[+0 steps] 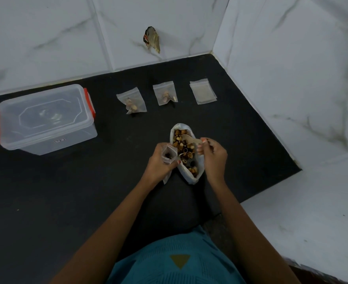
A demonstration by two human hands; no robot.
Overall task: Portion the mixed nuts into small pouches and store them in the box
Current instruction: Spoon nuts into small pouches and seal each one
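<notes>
A white bag of mixed nuts (186,152) lies open on the black counter (87,191) in front of me. My left hand (160,160) grips a small clear pouch (169,154), its mouth held open beside the bag, with a few nuts inside. My right hand (213,155) pinches a wooden spoon (191,139) whose bowl rests on the nuts. Two filled pouches (132,103) (165,96) lie farther back. A stack of empty pouches (203,91) lies to their right. The clear box (44,117) with red clips stands at the left, lid on.
White marble-patterned tiled walls (291,68) close the counter at the back and right. A torn scrap (152,38) sticks to the back wall. The counter's front edge drops off at the right near a white ledge (302,222).
</notes>
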